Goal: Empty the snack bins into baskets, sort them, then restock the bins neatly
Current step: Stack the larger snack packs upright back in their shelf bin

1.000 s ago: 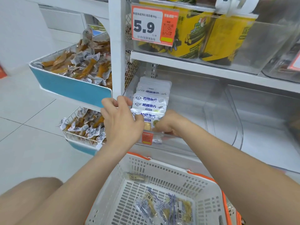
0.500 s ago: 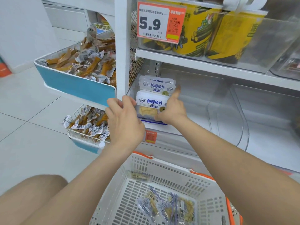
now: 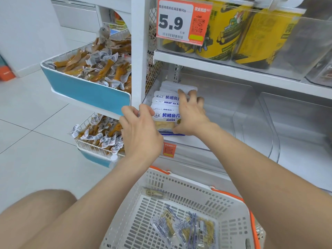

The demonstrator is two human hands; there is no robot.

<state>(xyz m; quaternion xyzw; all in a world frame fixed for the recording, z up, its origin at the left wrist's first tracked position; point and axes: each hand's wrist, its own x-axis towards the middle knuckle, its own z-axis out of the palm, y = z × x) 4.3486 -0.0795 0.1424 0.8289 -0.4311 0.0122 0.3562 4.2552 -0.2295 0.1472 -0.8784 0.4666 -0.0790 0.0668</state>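
So the shelf [image 3: 233,70] had its bin [image 3: 190,152] only part-restocked, I'd say: one row of packs [image 3: 166,105] stood along the bin's left wall, and the basket [image 3: 188,182] below held a few more to go in. The row ran front to back. Each pack lay long side across the bin, label facing up and forward, leaning back. The right hand [image 3: 190,115] pressed on the row with splayed fingers, gripping nothing. The left hand [image 3: 142,133] curled at the row's left edge, and I couldn't tell if it pinched a pack.
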